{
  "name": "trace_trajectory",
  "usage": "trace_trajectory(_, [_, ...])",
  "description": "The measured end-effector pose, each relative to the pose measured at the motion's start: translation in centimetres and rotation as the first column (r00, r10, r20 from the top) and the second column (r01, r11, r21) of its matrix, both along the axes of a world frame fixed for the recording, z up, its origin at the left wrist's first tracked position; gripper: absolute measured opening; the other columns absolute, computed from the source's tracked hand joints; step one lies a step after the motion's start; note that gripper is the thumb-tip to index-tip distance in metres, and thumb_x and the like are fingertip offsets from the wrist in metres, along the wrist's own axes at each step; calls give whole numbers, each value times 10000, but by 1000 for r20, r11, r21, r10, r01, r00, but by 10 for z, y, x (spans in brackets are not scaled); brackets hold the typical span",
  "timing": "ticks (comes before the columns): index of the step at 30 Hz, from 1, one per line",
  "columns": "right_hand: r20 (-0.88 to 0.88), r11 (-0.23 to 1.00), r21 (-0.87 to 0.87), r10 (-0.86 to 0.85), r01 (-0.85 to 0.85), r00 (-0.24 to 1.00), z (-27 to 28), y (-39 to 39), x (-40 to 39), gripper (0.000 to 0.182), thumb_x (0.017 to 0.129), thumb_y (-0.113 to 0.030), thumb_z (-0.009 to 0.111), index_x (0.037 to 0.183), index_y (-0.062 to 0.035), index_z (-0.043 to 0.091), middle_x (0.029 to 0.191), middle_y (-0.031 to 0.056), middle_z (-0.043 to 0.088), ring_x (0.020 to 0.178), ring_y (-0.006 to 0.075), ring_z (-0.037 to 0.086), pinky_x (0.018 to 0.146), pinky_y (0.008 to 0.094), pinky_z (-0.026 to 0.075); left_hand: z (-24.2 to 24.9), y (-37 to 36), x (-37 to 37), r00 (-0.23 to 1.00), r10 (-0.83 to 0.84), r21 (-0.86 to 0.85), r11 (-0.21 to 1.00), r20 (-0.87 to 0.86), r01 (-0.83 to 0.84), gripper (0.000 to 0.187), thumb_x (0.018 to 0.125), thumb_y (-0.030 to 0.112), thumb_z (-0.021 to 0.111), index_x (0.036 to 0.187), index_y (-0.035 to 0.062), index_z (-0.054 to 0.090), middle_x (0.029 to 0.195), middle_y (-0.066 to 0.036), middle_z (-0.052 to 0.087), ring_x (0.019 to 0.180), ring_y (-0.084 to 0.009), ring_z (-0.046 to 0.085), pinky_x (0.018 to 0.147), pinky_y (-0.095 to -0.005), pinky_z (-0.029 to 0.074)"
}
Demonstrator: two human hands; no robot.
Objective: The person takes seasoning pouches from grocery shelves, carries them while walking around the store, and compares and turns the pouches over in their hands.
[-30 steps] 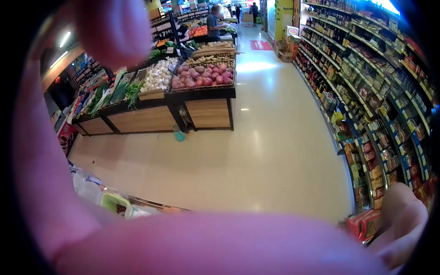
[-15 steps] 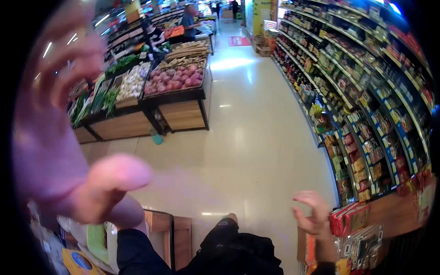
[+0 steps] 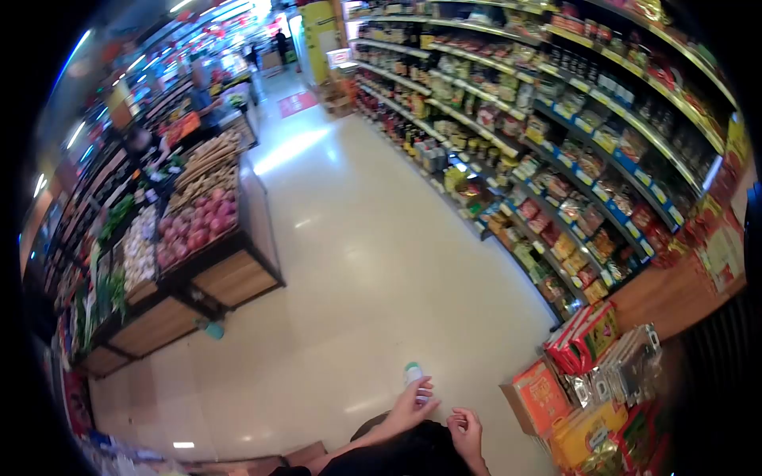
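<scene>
My left hand [image 3: 413, 408] is low in the centre, its fingers closed round a small pale bottle with a green cap [image 3: 412, 370]. The bottle's lower part is covered by the fingers. Just to the right is my right hand [image 3: 466, 433], fingers loosely curled, with nothing visible in it. A small gap separates the two hands, and both are in front of my dark clothing.
Produce stands [image 3: 238, 279] with red onions [image 3: 194, 226] and garlic [image 3: 140, 250] line the left. Stocked shelves [image 3: 508, 147] run along the right. Red packets [image 3: 583, 337] and an orange box [image 3: 540, 397] are at lower right. People stand far off.
My left hand has moved from close before the camera at left down to the lower centre, where the bottle now shows. My right hand is lower and further left. The view has turned right.
</scene>
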State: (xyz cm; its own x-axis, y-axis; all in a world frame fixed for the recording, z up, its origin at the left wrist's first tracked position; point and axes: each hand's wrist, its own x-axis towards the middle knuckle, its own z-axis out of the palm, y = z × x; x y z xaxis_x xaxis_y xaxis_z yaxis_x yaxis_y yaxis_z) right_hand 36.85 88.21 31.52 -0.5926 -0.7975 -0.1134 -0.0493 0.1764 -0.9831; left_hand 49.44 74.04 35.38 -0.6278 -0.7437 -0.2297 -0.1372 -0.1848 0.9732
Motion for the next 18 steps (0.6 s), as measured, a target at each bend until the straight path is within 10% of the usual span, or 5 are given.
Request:
trace_trajectory(5, [-171, 995, 29, -87, 93, 981, 24, -41, -79, 284, 804, -7, 649, 1071, 16, 557, 1006, 116, 556, 796, 173, 629, 696, 272, 525, 11, -74, -81, 986, -156, -306, 943, -66, 128, 579, 833, 70, 669, 1327, 39, 368, 1135, -87, 510, 1003, -157, 549, 795, -284, 500])
trace_trajectory(12, [-224, 981, 113, -131, 159, 966, 16, -101, -158, 211, 837, -70, 620, 1033, -13, 567, 932, 87, 551, 793, 166, 593, 694, 300, 496, -24, -163, -126, 999, 34, -180, 983, -21, -38, 523, 843, 80, 657, 1293, 36, 394, 1132, -92, 521, 973, -159, 569, 797, -288, 495])
trace_trajectory(15, [-640, 946, 323, 244, -33, 728, 18, -132, -176, 134, 878, -129, 559, 973, -38, 582, 872, 87, 560, 802, 207, 580, 683, 349, 469, -24, -175, -149, 999, 15, -117, 993, -38, -19, 503, 857, 91, 644, 1291, 37, 396, 1141, -88, 516, 982, -151, 564, 808, -292, 485])
trace_trajectory(18, [-270, 984, 70, 174, -161, 947, 6, -167, -190, 165, 926, -188, 487, 1003, -68, 569, 863, 52, 548, 769, 183, 521, 678, 314, 446, -35, -183, -177, 999, 0, -59, 998, -43, -2, 489, 871, 102, 627, 1296, 42, 394, 1148, -85, 513, 995, -146, 556, 820, -296, 474])
